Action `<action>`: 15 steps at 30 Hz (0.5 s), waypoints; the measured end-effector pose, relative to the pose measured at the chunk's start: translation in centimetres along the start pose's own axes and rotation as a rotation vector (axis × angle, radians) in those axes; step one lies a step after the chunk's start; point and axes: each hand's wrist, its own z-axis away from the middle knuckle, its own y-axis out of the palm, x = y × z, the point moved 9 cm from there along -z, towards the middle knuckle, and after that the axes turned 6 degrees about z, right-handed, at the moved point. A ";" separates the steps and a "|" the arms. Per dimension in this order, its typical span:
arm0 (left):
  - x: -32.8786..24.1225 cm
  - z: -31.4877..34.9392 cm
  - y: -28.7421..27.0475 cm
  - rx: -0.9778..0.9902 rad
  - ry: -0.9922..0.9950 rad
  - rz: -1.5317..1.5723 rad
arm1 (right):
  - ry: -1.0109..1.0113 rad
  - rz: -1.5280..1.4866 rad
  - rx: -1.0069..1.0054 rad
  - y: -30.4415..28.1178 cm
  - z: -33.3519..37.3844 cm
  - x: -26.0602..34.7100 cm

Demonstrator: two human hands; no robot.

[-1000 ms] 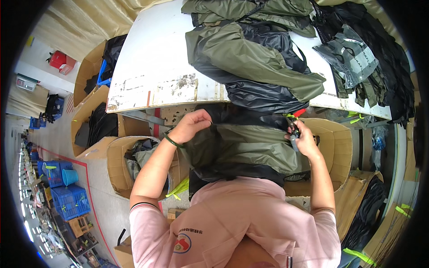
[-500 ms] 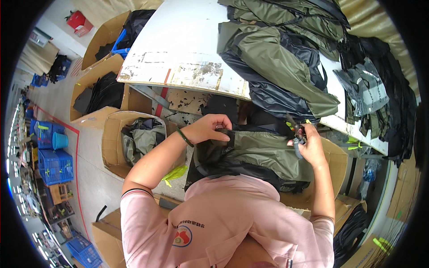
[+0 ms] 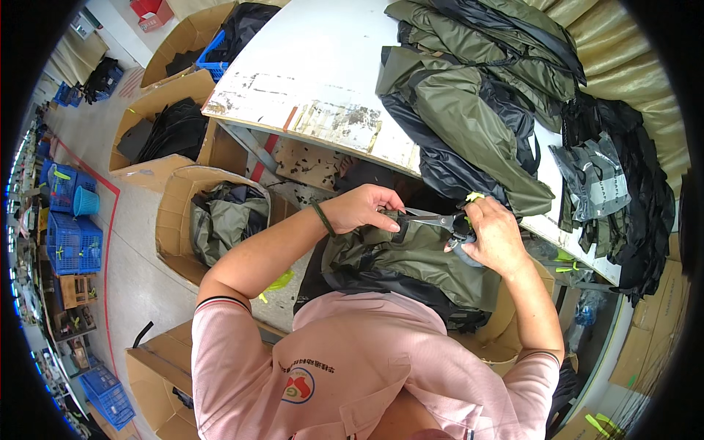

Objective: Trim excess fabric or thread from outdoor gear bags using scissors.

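Nearest, an olive-and-black cloth (image 3: 418, 249) is spread across the lap, against the front of the pink shirt (image 3: 374, 330); by this, presumably, its weight is borne and both hands are freed for its far edge. That edge is pinched between thumb and fingers of the left hand (image 3: 370, 211), probably so that the material is kept taut and steady; the exact bit pinched cannot be made out. Scissors (image 3: 438, 221) are gripped in the right hand (image 3: 490, 229), fingers curled around the handles, blades pointed left toward the pinched edge. Whether the blades are parted cannot be told. The two hands are held near each other, apparently so that the blade tips can be guided closely.

Left of the lap, an open carton (image 3: 170, 231) is stood, with grey-green fabric (image 3: 233, 220) heaped inside, seemingly within easy reach. Another carton (image 3: 508, 330) is partly seen to the right.

Farther off, a white table (image 3: 323, 55) is noted. Similar olive-and-black pieces (image 3: 469, 132) are piled on its right part, likely for ready access; a clear plastic bag (image 3: 598, 176) is laid beyond them to the right, on black cloth (image 3: 642, 220).
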 end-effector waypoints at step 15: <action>0.2 -0.1 0.3 -0.007 -0.030 -0.006 | -0.049 -0.101 0.031 0.8 0.0 0.2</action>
